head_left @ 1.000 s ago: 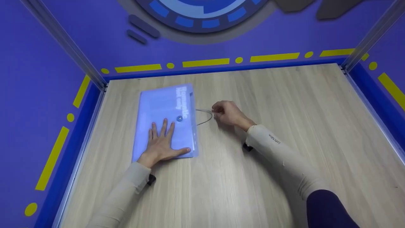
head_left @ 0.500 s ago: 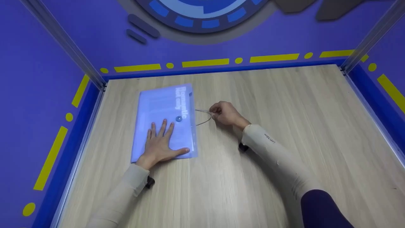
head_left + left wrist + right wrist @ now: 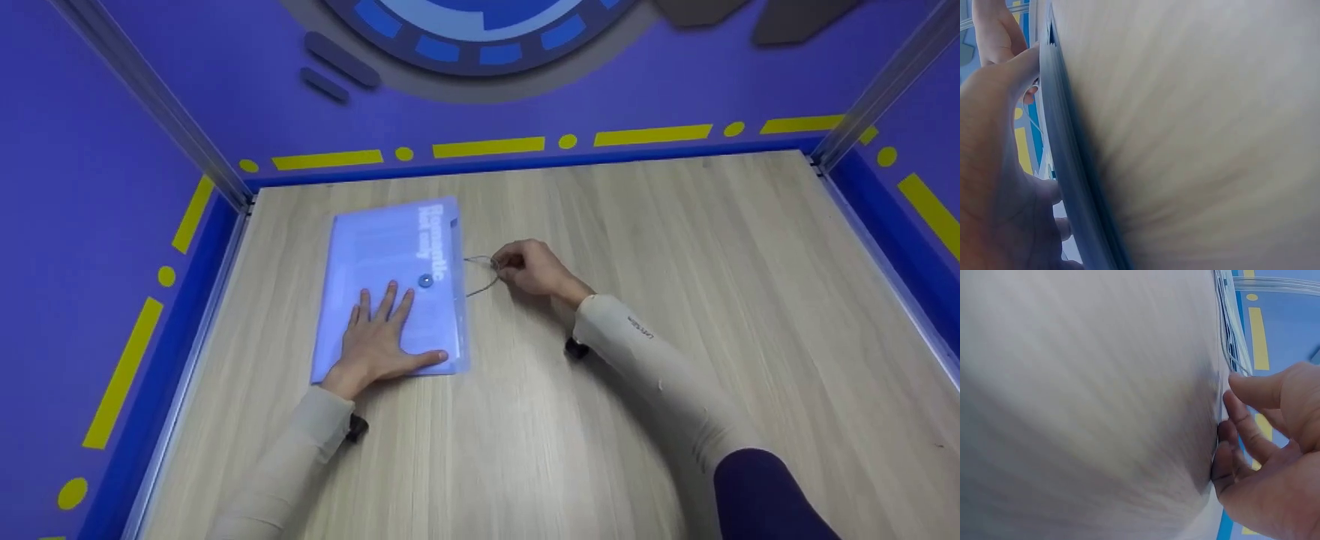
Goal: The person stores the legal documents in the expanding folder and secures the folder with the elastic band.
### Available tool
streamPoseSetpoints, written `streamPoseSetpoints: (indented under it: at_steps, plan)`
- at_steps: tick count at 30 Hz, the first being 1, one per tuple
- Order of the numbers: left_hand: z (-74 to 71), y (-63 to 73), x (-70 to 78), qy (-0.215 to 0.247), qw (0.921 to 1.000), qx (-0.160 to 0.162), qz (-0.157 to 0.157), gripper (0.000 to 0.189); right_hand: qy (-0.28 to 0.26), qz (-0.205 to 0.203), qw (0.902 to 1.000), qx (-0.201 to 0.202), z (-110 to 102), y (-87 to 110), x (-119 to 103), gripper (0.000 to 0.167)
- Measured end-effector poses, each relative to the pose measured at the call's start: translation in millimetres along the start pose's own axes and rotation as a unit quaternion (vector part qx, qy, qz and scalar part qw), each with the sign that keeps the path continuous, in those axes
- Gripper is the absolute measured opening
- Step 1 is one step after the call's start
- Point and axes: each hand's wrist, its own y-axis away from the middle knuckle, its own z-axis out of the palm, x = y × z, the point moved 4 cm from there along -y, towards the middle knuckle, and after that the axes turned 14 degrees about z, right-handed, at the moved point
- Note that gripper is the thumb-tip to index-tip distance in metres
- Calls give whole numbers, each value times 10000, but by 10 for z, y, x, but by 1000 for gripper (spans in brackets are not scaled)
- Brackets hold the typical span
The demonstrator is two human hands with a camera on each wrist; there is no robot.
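A translucent bluish-purple document folder (image 3: 390,240) lies flat on the wooden table, with white lettering and a round button (image 3: 426,280) near its right edge. My left hand (image 3: 379,349) rests on its lower part, fingers spread and straight, thumb out toward the right edge. A thin elastic cord (image 3: 482,289) loops out from that right edge. At the loop's far end my right hand (image 3: 532,268) pinches the cord between thumb and fingers. In the left wrist view the folder's layered edge (image 3: 1067,140) shows beside the left hand (image 3: 1002,169). The right wrist view shows the right hand (image 3: 1275,433) by the tabletop.
The wooden table (image 3: 637,225) is bounded by a blue-purple back wall (image 3: 510,112) with yellow marks and by side walls. Metal posts (image 3: 157,97) stand at the back corners.
My right hand has shifted slightly left toward the folder, with the cord loop at its fingertips. The left hand and the folder stay in place.
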Motion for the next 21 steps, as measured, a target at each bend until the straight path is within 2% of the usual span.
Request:
streamPoseSetpoints:
  at_steps: [7, 14, 21]
  plan:
    - [-22, -5, 0, 81, 10000, -8, -9, 129, -325, -187, 9993, -20, 45, -2, -34, 24]
    - [-25, -5, -16, 59, 10000, 43, -18, 129, -998, -239, 9942, -316, 133, -10, -102, 23]
    - [-6, -1, -9, 28, 9999, 105, -7, 130, -1042, -273, 9938, -288, 235, -36, -167, 30]
